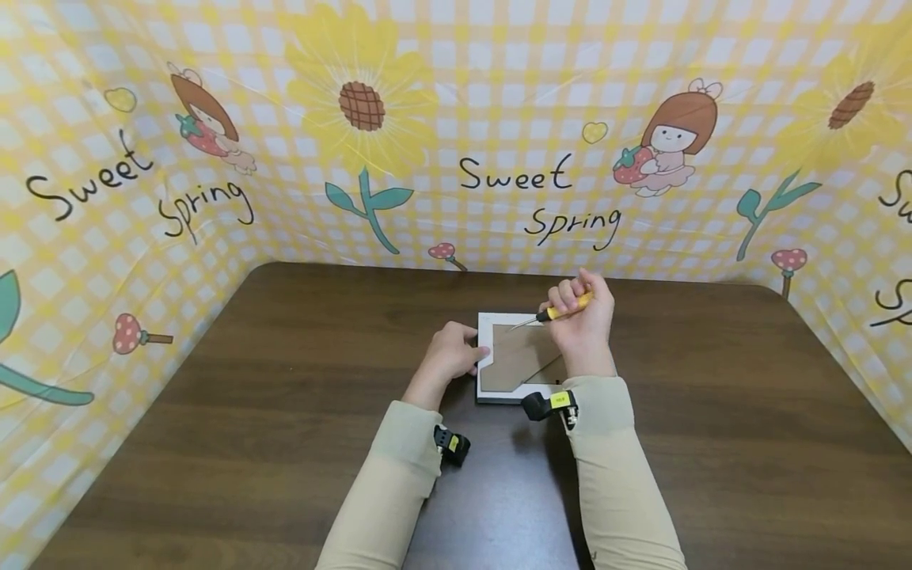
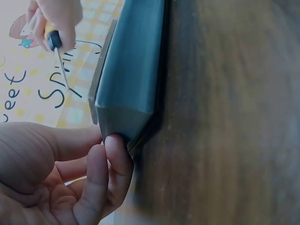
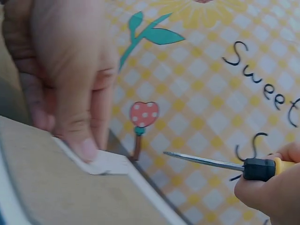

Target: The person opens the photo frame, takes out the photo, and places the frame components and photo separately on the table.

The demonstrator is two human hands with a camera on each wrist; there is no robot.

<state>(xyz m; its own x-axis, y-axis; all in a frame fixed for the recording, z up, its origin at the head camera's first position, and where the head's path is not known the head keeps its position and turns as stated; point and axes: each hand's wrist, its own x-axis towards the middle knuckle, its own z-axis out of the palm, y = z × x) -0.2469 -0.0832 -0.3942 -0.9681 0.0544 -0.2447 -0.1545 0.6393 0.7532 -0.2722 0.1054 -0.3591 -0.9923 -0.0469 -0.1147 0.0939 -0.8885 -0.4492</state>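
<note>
A picture frame [image 1: 485,381] lies back side up on the table, its brown backing board [image 1: 520,348] set inside a white rim. My left hand [image 1: 450,350] grips the frame's left edge, thumb on the rim and fingers at the side; the left wrist view shows the blue-grey outer side [image 2: 129,61] of the frame by those fingers. In my right hand [image 1: 586,321] is a screwdriver [image 1: 566,309] with a yellow and black handle. Its metal shaft [image 3: 204,160] points left, with the tip above the upper part of the backing board.
The dark brown wooden table [image 1: 249,443] reaches back to a yellow checked cloth [image 1: 442,119] with printed flowers and figures, which hangs behind and at both sides. A small black camera sits on each wrist, the right one [image 1: 545,404] close to the frame's front edge.
</note>
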